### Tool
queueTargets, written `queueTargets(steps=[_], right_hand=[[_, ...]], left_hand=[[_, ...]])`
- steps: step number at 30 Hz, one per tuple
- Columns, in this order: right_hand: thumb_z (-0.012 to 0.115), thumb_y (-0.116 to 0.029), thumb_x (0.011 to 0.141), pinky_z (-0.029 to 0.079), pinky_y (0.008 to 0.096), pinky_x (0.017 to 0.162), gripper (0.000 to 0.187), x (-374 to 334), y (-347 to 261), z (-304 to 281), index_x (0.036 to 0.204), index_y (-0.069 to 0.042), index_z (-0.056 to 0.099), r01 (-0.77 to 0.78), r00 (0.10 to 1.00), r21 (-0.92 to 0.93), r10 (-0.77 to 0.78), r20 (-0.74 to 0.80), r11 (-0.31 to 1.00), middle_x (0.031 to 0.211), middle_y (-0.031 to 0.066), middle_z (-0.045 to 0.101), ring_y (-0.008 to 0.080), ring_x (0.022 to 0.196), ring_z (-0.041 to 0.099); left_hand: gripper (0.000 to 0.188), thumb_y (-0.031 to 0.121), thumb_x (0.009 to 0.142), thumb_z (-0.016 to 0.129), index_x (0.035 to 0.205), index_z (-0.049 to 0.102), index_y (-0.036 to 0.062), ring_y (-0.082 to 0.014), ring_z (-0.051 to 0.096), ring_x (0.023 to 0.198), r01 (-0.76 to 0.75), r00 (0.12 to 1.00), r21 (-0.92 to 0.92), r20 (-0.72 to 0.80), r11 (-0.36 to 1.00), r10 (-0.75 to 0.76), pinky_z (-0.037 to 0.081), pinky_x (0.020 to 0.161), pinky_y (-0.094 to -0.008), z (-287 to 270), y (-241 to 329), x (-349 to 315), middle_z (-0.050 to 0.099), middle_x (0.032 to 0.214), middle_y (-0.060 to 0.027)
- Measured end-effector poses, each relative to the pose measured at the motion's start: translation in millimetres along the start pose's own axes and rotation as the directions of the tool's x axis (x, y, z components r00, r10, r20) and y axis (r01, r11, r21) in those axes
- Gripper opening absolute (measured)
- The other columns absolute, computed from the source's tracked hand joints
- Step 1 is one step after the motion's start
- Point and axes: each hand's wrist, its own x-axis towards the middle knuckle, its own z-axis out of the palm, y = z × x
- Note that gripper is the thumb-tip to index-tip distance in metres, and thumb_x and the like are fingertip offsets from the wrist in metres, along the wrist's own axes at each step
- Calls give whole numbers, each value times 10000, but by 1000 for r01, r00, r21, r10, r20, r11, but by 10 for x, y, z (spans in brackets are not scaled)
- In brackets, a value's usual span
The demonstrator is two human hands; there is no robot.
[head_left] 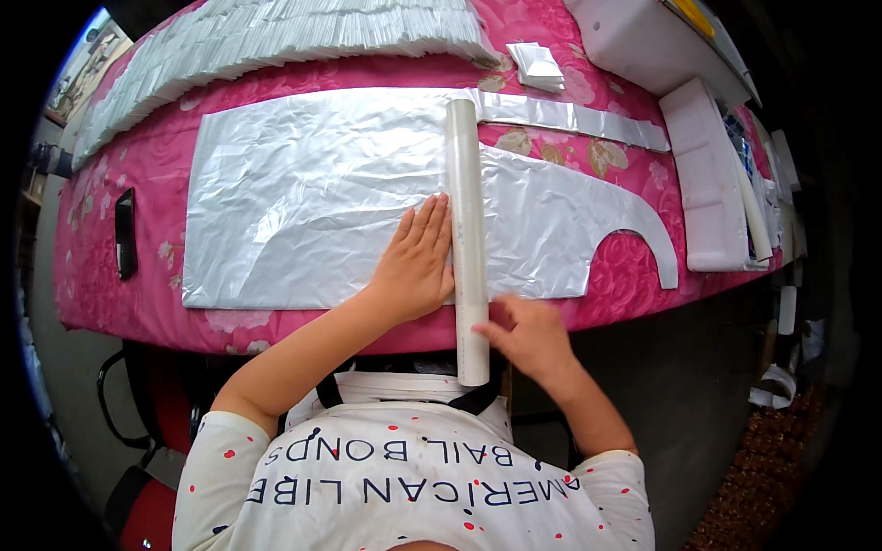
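Note:
A stack of shiny silvery-white plastic aprons or similar cut sheets (pixel 312 197) lies flat on the table, with a curved cutout and a narrow strip (pixel 574 121) at its right. Across it, running from far to near, rests a long pale tube (pixel 469 230); its near end juts past the table edge. My left hand (pixel 418 262) is flat on the plastic, fingers stretched, its side against the tube. Beside the tube's near end is my right hand (pixel 528 335), slightly blurred, the thumb at the tube and the fingers loosely bent, apart from the thumb.
Pink flowered cloth (pixel 92 275) covers the table. Long rows of folded plastic packets (pixel 303 32) fill its far side, and a small pile of packets (pixel 536 67) sits nearby. A black phone-like object (pixel 125 234) lies at left. White foam boxes (pixel 703 174) stand at right; red-seated chairs (pixel 156 395) are at lower left.

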Motion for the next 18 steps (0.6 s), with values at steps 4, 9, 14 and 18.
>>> queueTargets(steps=[4,9,14,18], right_hand=[[541,-548,777,346,411,980,701,525,314,-83,1256,-41,464,514,811,-322,-573,-119,795,1321,154,425,327,1210,402],[462,-574,807,199,427,1083,739,888,159,60,1348,-76,384,666,710,-364,-702,43,651,1445,110,283,304,1345,223],[373,-580,860,103,456,1107,723,1238,-926,739,1345,-43,379,792,599,3,-778,189,610,1410,145,338,322,1359,174],[476,-449,880,280,415,1046,537,1241,-1574,658,1193,-16,536,734,384,550,-911,148,399,1245,153,521,321,1247,389]], left_hand=[[693,237,795,447,1350,223,-112,-368,142,1360,6,999,-45,-43,999,-8,89,1109,-458,3,-32,-46,169,1445,-255],[654,168,815,482,1369,228,-70,-349,143,1364,56,970,-176,-223,983,-95,119,1108,-431,-339,-365,-338,154,1462,-218],[493,168,933,393,1367,274,-33,-288,224,1345,292,853,-328,-337,899,-400,177,1091,-352,-893,-1030,-885,272,1431,-184],[509,295,975,276,1370,289,-26,-231,227,1345,369,762,-556,-278,745,-585,141,1089,-328,-1137,-1244,-1374,293,1434,-132]])
